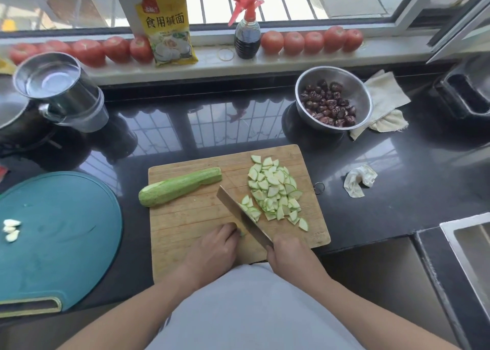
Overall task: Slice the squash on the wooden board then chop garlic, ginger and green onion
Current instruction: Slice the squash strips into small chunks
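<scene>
A wooden board lies on the dark counter. Half a pale green squash rests cut side down at the board's far left. A heap of thin squash slices covers the board's right part. My right hand grips the handle of a cleaver, whose blade slants across the board with a few slices against it. My left hand has curled fingers pressing a small end piece of squash, mostly hidden, right beside the blade. Peeled garlic cloves lie on a round teal board at left.
A steel bowl of dried red dates stands at the back right beside a cloth. A steel mug of water stands back left. Tomatoes, a yellow packet and a spray bottle line the sill. A crumpled tissue lies right of the board; a sink sits far right.
</scene>
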`<state>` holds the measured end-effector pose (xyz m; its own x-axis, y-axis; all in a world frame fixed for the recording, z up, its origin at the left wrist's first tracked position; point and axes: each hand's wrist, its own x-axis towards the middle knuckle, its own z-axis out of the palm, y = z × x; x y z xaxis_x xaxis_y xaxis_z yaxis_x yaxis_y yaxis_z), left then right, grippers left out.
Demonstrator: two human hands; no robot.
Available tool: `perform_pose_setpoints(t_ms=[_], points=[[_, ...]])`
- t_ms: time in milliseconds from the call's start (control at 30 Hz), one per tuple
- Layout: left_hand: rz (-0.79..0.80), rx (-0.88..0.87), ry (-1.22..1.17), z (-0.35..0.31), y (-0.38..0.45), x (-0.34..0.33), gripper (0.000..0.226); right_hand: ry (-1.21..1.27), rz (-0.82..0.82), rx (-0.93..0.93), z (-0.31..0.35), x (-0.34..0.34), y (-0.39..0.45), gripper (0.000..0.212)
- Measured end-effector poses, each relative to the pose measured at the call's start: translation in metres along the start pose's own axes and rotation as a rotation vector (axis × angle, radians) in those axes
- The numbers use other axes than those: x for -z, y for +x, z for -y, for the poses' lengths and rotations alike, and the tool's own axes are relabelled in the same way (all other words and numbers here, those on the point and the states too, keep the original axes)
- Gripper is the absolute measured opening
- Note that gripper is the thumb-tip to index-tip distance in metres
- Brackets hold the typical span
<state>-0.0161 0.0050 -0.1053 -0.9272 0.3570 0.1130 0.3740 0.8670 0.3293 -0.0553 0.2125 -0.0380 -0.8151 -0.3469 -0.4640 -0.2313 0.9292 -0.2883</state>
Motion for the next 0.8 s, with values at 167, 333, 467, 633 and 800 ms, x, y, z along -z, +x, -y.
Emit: perform_pose_setpoints(t_ms=[167, 333, 467, 633, 800], points=[[0.081, 0.005, -0.010, 0.000, 0.001, 0.003, 0.036, -0.056, 0.037, -0.015, 0.000, -0.002, -0.006, 0.018], [0.107, -0.021, 0.020, 0.000, 0.004, 0.004, 0.032, -0.102, 0.047, -0.026, -0.003, -0.005, -0.006, 0.015], [0.118, -0.029, 0.047, 0.000, 0.005, 0.006, 0.027, -0.150, 0.103, -0.011, 0.001, -0.008, 0.004, 0.016], [0.109, -0.065, 0.050, 0.000, 0.004, 0.004, 0.018, 0.021, 0.031, -0.014, 0.018, -0.011, 0.030, 0.011], [0.140, 0.022, 0.028, 0.000, -0.001, 0.000, 0.024, 0.063, -0.018, 0.016, 0.007, -0.003, 0.014, 0.015]])
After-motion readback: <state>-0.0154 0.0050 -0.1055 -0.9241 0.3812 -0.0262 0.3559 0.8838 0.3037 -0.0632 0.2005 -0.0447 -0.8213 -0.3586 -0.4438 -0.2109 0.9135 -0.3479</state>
